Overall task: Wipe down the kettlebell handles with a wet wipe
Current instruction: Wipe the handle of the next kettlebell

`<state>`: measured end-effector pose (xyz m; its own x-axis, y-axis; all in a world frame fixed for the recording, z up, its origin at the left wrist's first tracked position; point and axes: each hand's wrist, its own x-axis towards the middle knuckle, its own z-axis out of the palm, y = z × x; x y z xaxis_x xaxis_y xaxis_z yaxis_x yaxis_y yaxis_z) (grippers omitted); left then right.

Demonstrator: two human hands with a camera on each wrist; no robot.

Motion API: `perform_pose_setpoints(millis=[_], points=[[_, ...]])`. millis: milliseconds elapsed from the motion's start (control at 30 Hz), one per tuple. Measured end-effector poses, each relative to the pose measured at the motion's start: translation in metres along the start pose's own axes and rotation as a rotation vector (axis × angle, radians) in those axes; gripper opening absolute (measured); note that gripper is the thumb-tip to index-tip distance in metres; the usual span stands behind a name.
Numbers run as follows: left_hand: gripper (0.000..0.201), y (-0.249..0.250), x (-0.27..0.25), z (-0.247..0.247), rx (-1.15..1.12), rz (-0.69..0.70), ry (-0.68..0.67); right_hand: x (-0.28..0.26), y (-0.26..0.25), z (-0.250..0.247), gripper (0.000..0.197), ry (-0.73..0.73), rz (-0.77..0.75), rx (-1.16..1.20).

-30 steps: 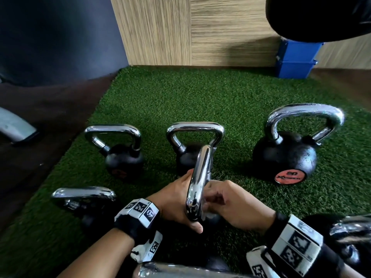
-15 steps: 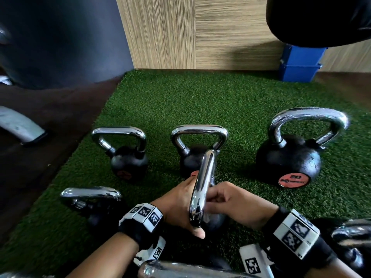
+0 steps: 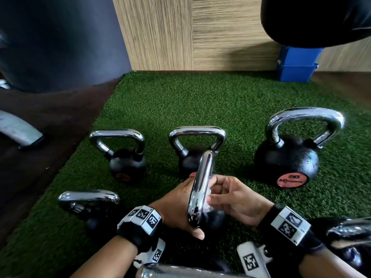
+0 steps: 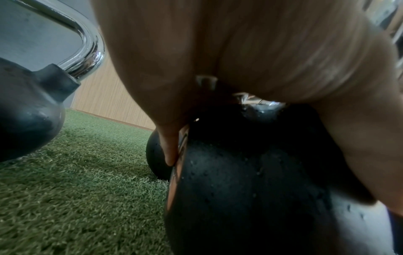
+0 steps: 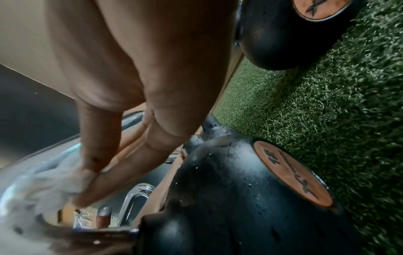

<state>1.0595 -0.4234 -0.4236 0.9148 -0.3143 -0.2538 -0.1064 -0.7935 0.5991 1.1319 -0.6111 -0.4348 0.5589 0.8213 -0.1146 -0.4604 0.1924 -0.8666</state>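
The wet wipe (image 3: 208, 194), pinched in the right hand (image 3: 233, 199), had been slid up the chrome handle (image 3: 199, 189), which was steadied by the gripping left hand (image 3: 176, 205).

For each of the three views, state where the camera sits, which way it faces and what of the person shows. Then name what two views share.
Head: worn high, looking down at kettlebells on green turf; left hand and right hand flank the chrome handle.
Left wrist: low, facing along the palm at the black bell.
Right wrist: faces the fingers pinching the wet wipe.
Shared: head and right wrist show the wipe.
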Motion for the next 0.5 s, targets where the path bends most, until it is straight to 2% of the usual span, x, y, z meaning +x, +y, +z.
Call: perform_pose_setpoints(millis=[33, 100, 133, 233, 333, 400, 500], points=[[0.132, 0.002, 0.001, -0.001, 0.029, 0.057, 0.007, 0.003, 0.0, 0.001, 0.026, 0.049, -0.029, -0.009], [0.118, 0.004, 0.003, -0.003, 0.124, 0.19, 0.044, 0.006, 0.0, 0.004, 0.028, 0.122, -0.091, -0.043], [0.111, 0.005, 0.003, -0.002, 0.149, 0.209, 0.067, 0.006, 0.001, 0.005, 0.029, 0.136, -0.117, -0.058], [0.103, 0.005, 0.0, -0.001, 0.118, 0.195, 0.131, 0.007, 0.006, 0.008, 0.033, 0.157, -0.202, -0.117], [0.103, 0.009, -0.001, -0.003, 0.142, 0.211, 0.138, 0.013, 0.004, 0.01, 0.036, 0.209, -0.361, -0.198], [0.112, 0.008, -0.001, -0.002, 0.106, 0.19, 0.174, 0.018, 0.002, 0.009, 0.037, 0.296, -0.457, -0.24], [0.119, 0.005, -0.004, 0.002, 0.099, 0.169, 0.168, 0.02, 0.005, 0.004, 0.04, 0.455, -0.51, -0.399]])
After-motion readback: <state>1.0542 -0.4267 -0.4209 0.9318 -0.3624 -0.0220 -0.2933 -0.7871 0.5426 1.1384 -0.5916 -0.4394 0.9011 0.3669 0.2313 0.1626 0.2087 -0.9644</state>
